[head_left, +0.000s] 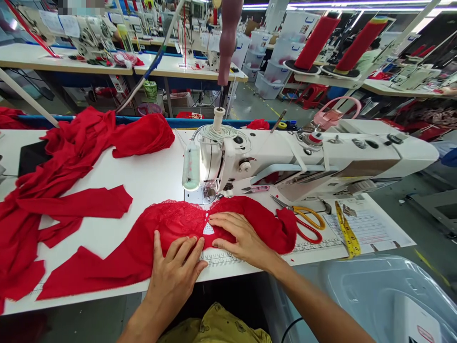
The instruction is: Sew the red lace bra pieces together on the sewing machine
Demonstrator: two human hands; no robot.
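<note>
A red lace-trimmed garment piece [128, 250] lies spread on the white sewing table [153, 178], just in front of the sewing machine [271, 152]. My left hand [175, 264] rests on its near edge, fingers spread over the fabric. On the right part of the same red cloth lies my right hand [241, 238], palm down with the fingers stretched toward a small gap between the lace edges. White tabletop shows through that gap. The presser foot [209, 193] stands just beyond the lace. A ruler strip [219, 258] runs along the table's front edge.
Red fabric [67, 162] is heaped at the left. Orange-handled scissors [303, 219], pink thread snips [256, 189] and a yellow tape measure [347, 231] lie at the right. A clear plastic bin [385, 281] stands at the lower right. Red thread cones [317, 40] stand behind.
</note>
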